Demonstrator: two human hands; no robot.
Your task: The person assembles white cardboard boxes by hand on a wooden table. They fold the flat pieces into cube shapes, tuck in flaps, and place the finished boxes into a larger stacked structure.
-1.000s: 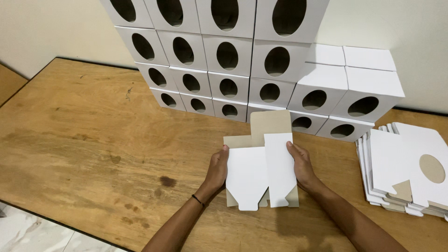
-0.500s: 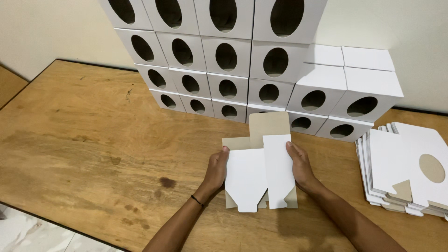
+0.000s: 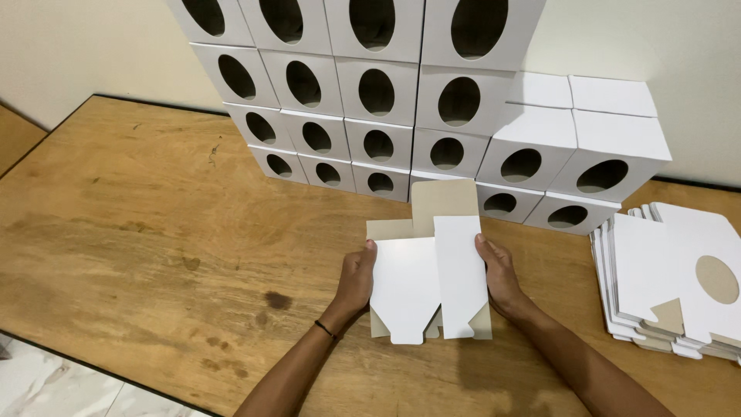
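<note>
**Two hands hold a flat box blank over a wooden table**

Head camera: A flat, unfolded cardboard box blank, white on its outer faces and grey-brown on the inside [image 3: 428,289], lies low over the near middle of a brown wooden table with a worn, stained top [image 3: 154,255]. Two white panels are folded inward across its front and partly overlap, while a bare grey-brown flap sticks up at the far end. The left hand [image 3: 356,279] grips the blank's left edge, thumb on the white panel and fingers curled behind it. A thin dark band sits on that wrist. The right hand [image 3: 500,276] grips the right edge the same way, thumb resting on top along the narrow white panel, fingers tucked behind the card. Both hands are closed around the blank's sides rather than spread flat.

Behind the blank, against a pale cream wall [image 3: 77,54], stands a stacked wall of assembled white cardboard boxes with oval cut-out windows [image 3: 378,93], several rows high. The rows step down on the right, where a few larger boxes of the same kind sit near the blank's far flap. Well to the right of the right hand, at the table's edge, lies a loose pile of flat white box blanks [image 3: 671,286], the top one showing an oval opening. At the lower left, beyond the table's near edge, a strip of pale marbled floor tile [image 3: 46,386] shows.
</note>
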